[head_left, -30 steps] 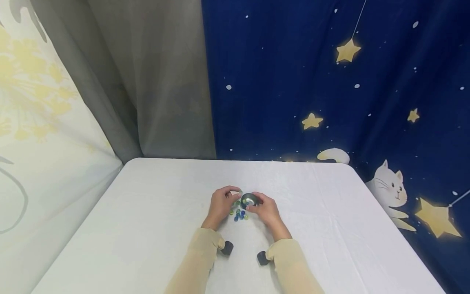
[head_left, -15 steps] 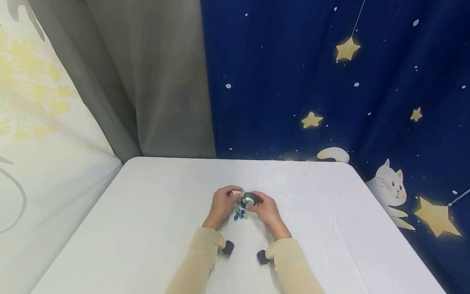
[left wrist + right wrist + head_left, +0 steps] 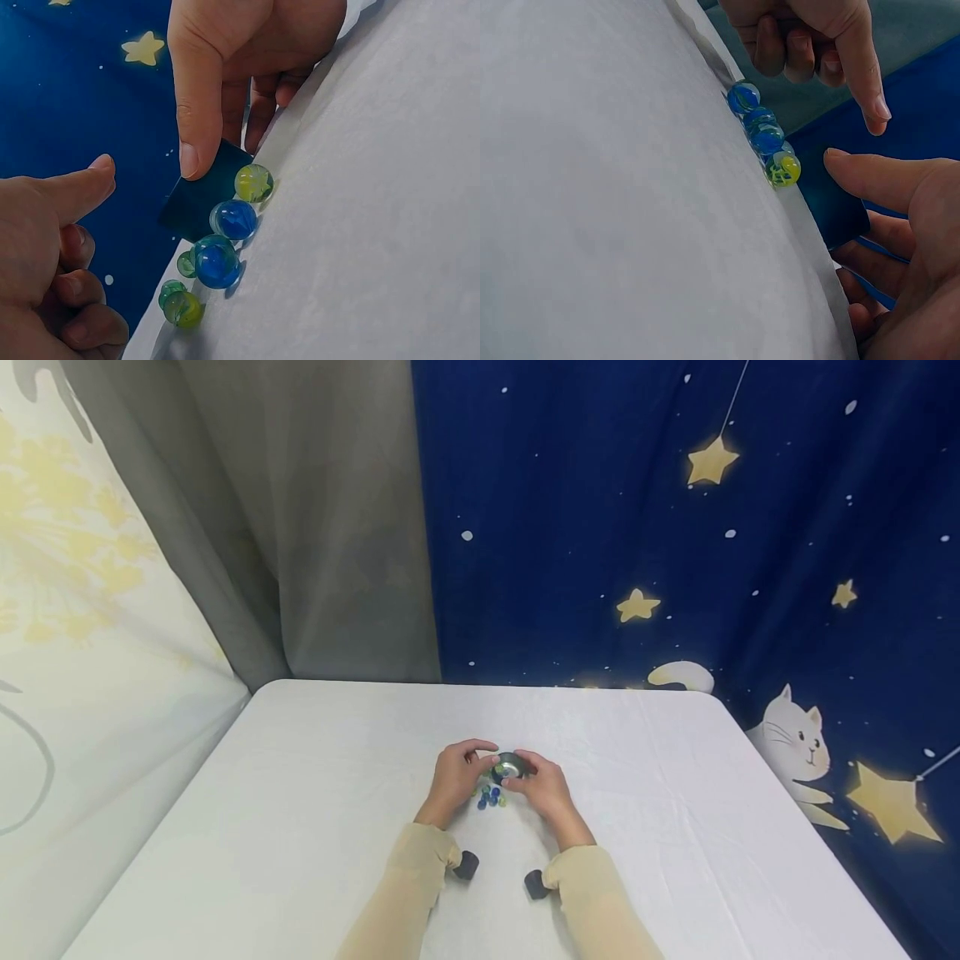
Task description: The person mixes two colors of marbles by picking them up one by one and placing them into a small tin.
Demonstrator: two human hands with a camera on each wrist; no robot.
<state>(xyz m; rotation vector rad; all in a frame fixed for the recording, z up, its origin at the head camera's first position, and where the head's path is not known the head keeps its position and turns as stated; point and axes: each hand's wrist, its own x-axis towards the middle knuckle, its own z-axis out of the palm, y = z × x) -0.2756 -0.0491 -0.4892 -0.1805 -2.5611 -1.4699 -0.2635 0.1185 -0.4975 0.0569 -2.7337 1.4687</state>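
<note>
My right hand (image 3: 547, 787) grips a small dark green cup (image 3: 511, 760) with a silvery inside, thumb on the near side and fingers behind. Coloured bits show inside the cup, too small to count. At the cup's left rim is my left hand (image 3: 452, 778), its thumb and index finger over the edge and no marble visible between them. In the left wrist view its other fingers are loosely curled. Several glass marbles (image 3: 489, 797), blue, green and yellow, lie on the table in front of the cup; a yellow one (image 3: 254, 183) lies close beside the cup's wall.
A white cloth covers the table (image 3: 337, 777). Behind it hang a grey curtain (image 3: 352, 527) and a blue star-patterned curtain (image 3: 555, 527). A dark block-shaped device (image 3: 466, 865) is on the left wrist, and a similar device (image 3: 536, 885) is on the right.
My left hand has moved slightly right to the cup's rim. The marble pinched in its fingertips earlier no longer shows there. The right hand and cup have stayed put.
</note>
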